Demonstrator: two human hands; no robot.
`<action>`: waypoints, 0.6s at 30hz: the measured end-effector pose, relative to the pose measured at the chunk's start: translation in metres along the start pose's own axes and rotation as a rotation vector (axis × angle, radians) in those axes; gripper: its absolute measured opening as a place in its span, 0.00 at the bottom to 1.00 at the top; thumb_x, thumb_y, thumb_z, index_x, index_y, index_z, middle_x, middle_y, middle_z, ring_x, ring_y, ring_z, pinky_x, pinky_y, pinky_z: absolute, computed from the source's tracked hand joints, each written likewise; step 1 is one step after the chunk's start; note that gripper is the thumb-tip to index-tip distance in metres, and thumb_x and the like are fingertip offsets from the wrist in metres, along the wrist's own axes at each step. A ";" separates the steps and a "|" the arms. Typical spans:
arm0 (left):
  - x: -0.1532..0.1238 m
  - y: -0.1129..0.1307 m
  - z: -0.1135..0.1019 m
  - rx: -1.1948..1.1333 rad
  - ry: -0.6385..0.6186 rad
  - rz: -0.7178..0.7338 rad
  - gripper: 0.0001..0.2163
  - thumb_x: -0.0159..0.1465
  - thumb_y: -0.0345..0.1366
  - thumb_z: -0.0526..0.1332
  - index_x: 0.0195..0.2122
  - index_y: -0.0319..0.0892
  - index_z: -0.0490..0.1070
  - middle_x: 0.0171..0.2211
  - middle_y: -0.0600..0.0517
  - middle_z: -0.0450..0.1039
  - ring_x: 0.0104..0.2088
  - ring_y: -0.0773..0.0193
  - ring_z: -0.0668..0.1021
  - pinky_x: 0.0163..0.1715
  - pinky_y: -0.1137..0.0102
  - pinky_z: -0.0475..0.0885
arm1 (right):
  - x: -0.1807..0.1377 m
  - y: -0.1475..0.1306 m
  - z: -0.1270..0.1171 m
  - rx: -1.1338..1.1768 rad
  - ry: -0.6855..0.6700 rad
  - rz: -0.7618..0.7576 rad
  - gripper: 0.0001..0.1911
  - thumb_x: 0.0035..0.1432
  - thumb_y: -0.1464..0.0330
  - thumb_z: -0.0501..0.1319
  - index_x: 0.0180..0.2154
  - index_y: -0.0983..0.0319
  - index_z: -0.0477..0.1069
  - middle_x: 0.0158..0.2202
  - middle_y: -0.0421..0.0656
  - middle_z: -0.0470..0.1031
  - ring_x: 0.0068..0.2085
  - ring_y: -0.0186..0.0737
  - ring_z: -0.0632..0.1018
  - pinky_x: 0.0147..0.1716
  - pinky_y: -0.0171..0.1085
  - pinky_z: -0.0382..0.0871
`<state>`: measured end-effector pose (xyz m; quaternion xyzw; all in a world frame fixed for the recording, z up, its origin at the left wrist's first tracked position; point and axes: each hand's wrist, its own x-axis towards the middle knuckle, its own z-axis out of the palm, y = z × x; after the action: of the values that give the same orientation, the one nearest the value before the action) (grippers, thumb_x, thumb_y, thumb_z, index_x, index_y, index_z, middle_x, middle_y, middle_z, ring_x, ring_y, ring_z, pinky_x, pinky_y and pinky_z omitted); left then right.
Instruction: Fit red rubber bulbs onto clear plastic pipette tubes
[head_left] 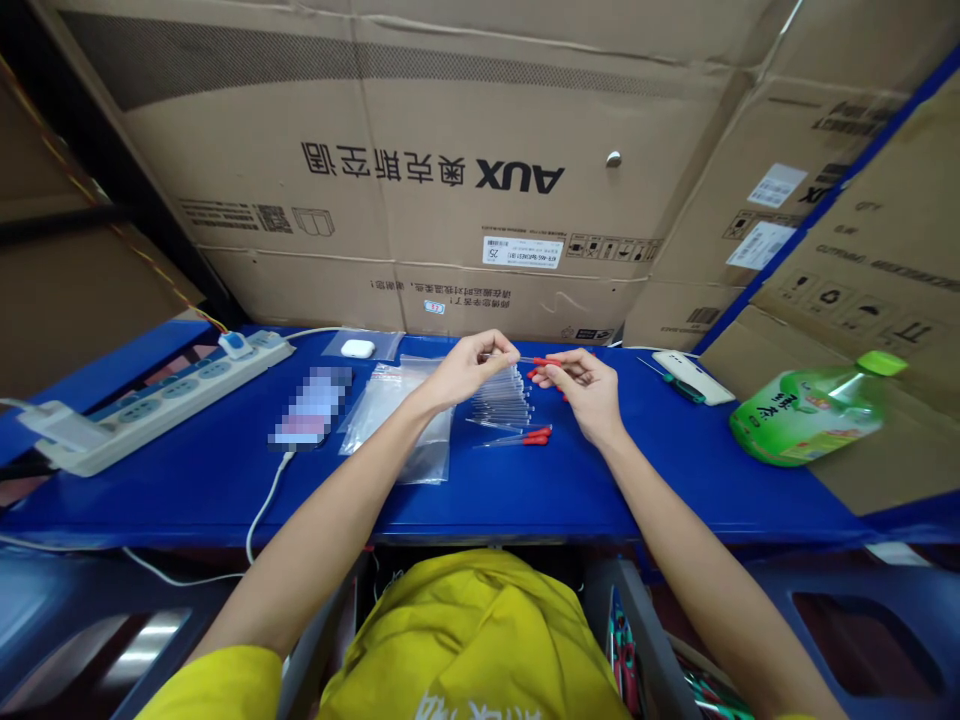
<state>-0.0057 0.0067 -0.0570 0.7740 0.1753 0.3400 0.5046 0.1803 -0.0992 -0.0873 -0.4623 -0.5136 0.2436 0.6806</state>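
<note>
Between my two hands is a glass dropper tube (pixel 528 359) with a red rubber bulb (pixel 549 362) at its right end. My left hand (pixel 474 368) pinches the clear tube, and my right hand (pixel 589 390) has its fingers closed on the bulb. More red bulbs show partly behind the right fingers. Below the hands lies a row of several clear glass tubes (pixel 501 402). Nearer to me, a few droppers with red bulbs (pixel 536 437) rest on the blue table (pixel 510 510).
Clear plastic bags (pixel 420 450) lie left of the tubes. Further left are a phone (pixel 311 405) on a cable, a white earbud case (pixel 358 348) and a power strip (pixel 202 385). At right are a screwdriver (pixel 684 388), a white phone-like object (pixel 694 375) and a green bottle (pixel 806 412). Cardboard (pixel 420 220) stands behind.
</note>
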 end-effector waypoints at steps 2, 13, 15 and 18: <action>-0.001 0.002 0.000 -0.001 -0.027 0.008 0.12 0.67 0.44 0.65 0.36 0.40 0.71 0.27 0.55 0.66 0.27 0.69 0.63 0.30 0.70 0.58 | -0.001 0.001 0.000 0.010 0.002 -0.006 0.18 0.52 0.55 0.75 0.37 0.59 0.77 0.34 0.43 0.85 0.34 0.43 0.86 0.38 0.42 0.83; -0.002 0.001 0.000 -0.005 -0.060 0.028 0.12 0.67 0.45 0.65 0.35 0.40 0.70 0.27 0.55 0.64 0.27 0.69 0.62 0.29 0.70 0.55 | -0.004 0.001 0.003 0.021 0.014 -0.002 0.18 0.52 0.53 0.75 0.35 0.58 0.76 0.34 0.43 0.85 0.35 0.46 0.87 0.40 0.45 0.85; -0.002 0.001 0.000 -0.014 -0.062 0.033 0.12 0.67 0.44 0.65 0.35 0.40 0.70 0.26 0.55 0.64 0.27 0.69 0.62 0.29 0.70 0.55 | -0.005 0.000 0.003 0.027 0.009 -0.003 0.18 0.52 0.54 0.75 0.35 0.58 0.76 0.34 0.43 0.85 0.35 0.46 0.87 0.39 0.45 0.85; -0.002 0.000 0.000 -0.024 -0.075 0.038 0.12 0.67 0.44 0.65 0.35 0.40 0.70 0.26 0.55 0.63 0.26 0.69 0.61 0.29 0.69 0.54 | -0.005 -0.001 0.004 0.038 0.006 -0.011 0.18 0.52 0.54 0.75 0.35 0.58 0.76 0.34 0.43 0.85 0.35 0.46 0.87 0.40 0.45 0.85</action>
<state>-0.0076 0.0054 -0.0574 0.7832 0.1375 0.3224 0.5136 0.1747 -0.1026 -0.0885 -0.4471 -0.5094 0.2482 0.6921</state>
